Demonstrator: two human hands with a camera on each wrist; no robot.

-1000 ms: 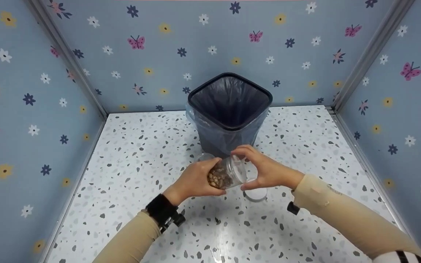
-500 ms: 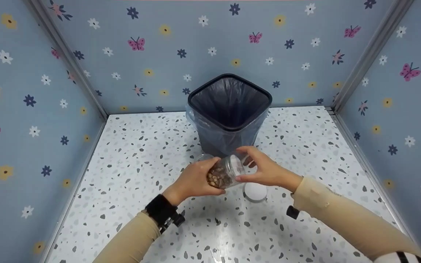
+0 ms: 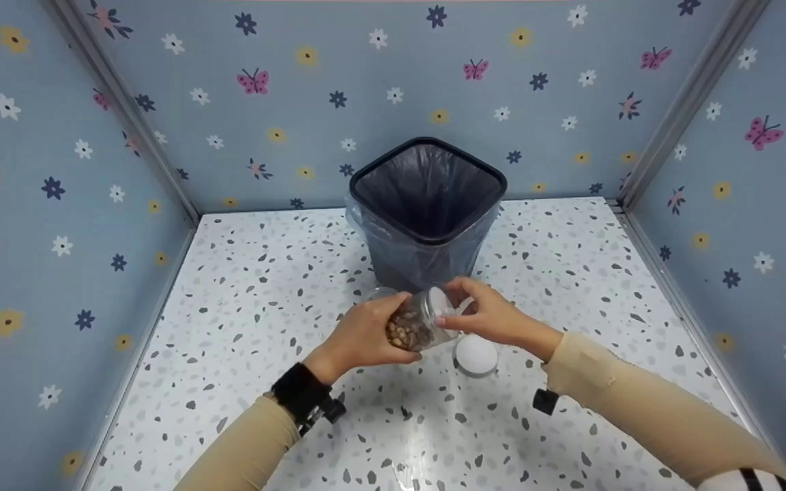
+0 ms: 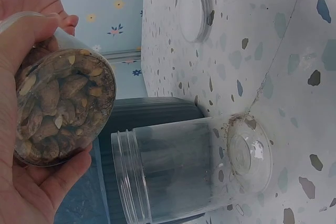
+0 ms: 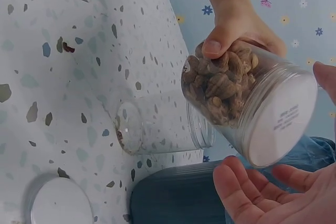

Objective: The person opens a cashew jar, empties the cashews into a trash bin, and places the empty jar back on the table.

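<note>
Jar of brown pieces (image 3: 412, 329), held tilted in front of the bin (image 3: 420, 256), left hand (image 3: 364, 335) clasping its body, right hand (image 3: 492, 316) relaxed around the white lid (image 5: 283, 121), any turn best made with an even rim grip and steady left hold

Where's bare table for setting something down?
Two patches: between left wall, bin and left hand; between bin, right wall and right sleeve. Crowded: just before the bin, where open jar, held jar, loose lid and right hand bunch.
</note>
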